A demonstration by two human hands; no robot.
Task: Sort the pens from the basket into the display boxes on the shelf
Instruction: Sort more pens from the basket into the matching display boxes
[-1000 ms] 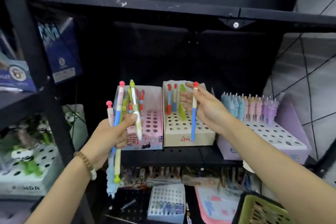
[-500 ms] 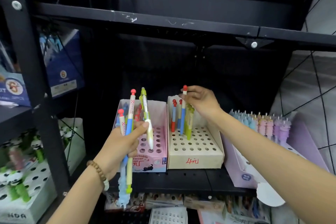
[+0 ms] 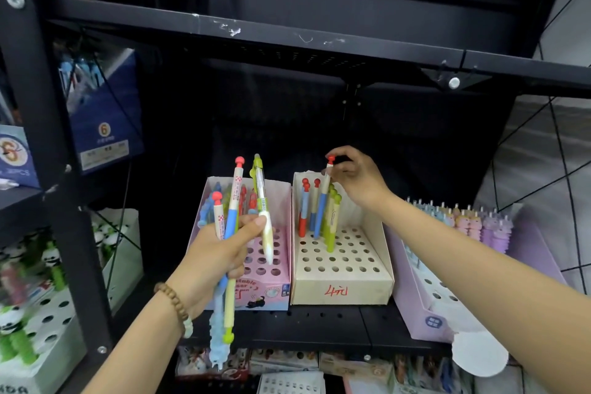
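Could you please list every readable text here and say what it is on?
"4" and a red scrawl: cream box
"ctable", partly hidden: pink box
"6": blue box
Label on the purple box and print on the pens: too blurred.

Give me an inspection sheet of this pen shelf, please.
Surface: black shelf board, carrying three display boxes side by side.
Job's things: pink box, beige box and purple box hold upright pens; blue pen with red cap, lower end at beige box's back rows.
Clutter: white round tag hanging below purple box.
Hands: right hand pinches blue pen's top; left hand grips a bunch of pens.
Cables: thin dark strands at left, cannot tell.
Surroundings: upper shelf, tiled wall right, panda pen box left.
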